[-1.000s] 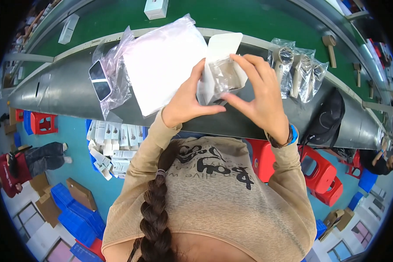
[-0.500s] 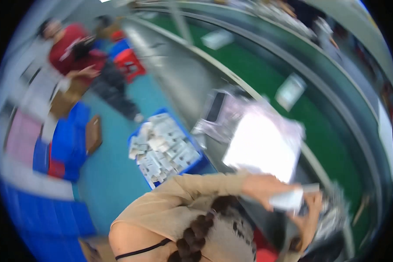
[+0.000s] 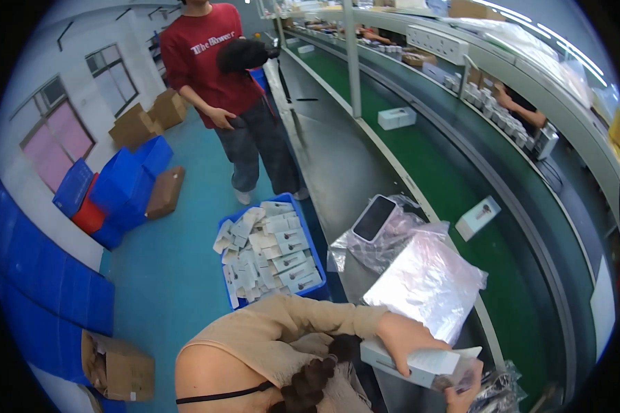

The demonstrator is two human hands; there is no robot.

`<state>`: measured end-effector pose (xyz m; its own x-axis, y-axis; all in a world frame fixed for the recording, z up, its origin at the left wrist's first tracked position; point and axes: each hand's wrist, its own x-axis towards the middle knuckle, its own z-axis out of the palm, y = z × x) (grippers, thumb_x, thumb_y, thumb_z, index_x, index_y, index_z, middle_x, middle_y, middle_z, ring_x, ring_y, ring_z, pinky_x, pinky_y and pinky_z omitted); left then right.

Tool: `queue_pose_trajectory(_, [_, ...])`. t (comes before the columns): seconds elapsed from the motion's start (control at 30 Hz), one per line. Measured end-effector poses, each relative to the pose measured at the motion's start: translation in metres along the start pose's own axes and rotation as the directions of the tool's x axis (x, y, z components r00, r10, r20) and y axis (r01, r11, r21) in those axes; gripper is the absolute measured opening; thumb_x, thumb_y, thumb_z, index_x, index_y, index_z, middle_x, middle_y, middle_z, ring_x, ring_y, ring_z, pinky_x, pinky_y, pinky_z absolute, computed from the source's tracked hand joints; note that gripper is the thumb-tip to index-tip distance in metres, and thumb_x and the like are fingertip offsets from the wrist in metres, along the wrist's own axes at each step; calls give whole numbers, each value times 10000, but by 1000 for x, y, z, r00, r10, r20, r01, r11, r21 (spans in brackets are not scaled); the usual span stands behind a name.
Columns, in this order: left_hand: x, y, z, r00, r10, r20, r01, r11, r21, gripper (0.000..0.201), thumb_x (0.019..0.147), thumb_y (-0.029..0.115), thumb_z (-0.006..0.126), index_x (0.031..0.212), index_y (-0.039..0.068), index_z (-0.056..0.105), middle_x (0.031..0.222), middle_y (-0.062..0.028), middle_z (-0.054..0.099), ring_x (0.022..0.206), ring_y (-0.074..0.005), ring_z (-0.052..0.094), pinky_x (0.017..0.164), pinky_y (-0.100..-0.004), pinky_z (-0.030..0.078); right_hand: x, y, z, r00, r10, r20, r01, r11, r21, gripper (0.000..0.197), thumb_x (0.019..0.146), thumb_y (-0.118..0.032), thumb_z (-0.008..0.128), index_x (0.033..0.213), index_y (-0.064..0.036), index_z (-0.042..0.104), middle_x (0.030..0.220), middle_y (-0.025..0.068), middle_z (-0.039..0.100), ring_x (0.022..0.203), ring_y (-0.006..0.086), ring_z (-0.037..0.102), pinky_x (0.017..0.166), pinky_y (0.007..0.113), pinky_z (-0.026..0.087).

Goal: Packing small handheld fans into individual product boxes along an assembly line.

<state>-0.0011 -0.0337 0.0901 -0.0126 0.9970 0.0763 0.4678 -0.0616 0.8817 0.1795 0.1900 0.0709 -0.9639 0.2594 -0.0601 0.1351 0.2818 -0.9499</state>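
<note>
My left hand (image 3: 408,342) is closed around a long white carton (image 3: 384,359) at the lower right, its flaps standing out at the right end. At that end, my right hand (image 3: 467,391) has its fingers bent close to the flaps. Something thin and see-through shows between the flaps and these fingers; I cannot make out what it is. Just beyond my hands, a stack of shiny clear plastic bags (image 3: 427,283) lies on the metal bench. A phone with a pale rim (image 3: 375,219) rests on crumpled plastic at its far end.
Left of the bench, a blue crate (image 3: 318,258) holds many white cartons. A green conveyor belt (image 3: 437,172) on the right carries a few cartons, one a near white carton (image 3: 478,218). A person in a red top (image 3: 207,62) stands beyond the crate. Blue bins (image 3: 120,196) stand left.
My view has swung and sharpened from a tilted blur. The carton in my left hand now shows at length, and my right fingers, spread before, have come in toward its flap end.
</note>
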Motion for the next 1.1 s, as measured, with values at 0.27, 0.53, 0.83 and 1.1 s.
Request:
queue_pose_trajectory(0.27, [-29, 33, -26, 939, -238, -247, 325, 848, 419, 870, 647, 269, 750, 1411, 162, 349, 1120, -164, 618, 888, -377, 639, 772, -415, 521, -39, 68, -32, 851, -37, -525, 414, 662, 625, 738, 830, -366, 677, 1400, -30, 350, 1336, 122, 482, 1241, 274, 455, 1073, 424, 338])
queue_pose_trajectory(0.53, [-40, 45, -68, 875, -131, -465, 358, 823, 441, 795, 579, 172, 800, 1310, 132, 490, 1168, -143, 622, 974, -340, 639, 821, -360, 522, -35, 88, -20, 799, 118, -590, 419, 596, 685, 622, 859, -388, 588, 1346, -42, 416, 1328, 98, 504, 1234, 248, 467, 1062, 411, 345])
queue_pose_trajectory(0.83, [-67, 22, -61, 920, -242, -309, 231, 970, -73, 851, 524, 103, 868, 1271, 63, 462, 1233, -76, 541, 1192, -212, 499, 1030, -357, 363, -26, 56, 2, 798, 197, -569, 239, 763, 601, 556, 852, -275, 619, 1308, -8, 446, 1199, 83, 560, 1089, 196, 554, 938, 329, 437])
queue_pose_trajectory(1.1, [-22, -14, -14, 835, -418, -357, 63, 718, -693, 747, 753, 188, 777, 1357, -22, 391, 1248, -103, 534, 1150, -189, 514, 992, -336, 397, 23, 69, 10, 881, 217, -420, -182, 976, 123, 302, 913, -234, 597, 1102, 2, 601, 977, 28, 622, 854, 90, 547, 734, 220, 426])
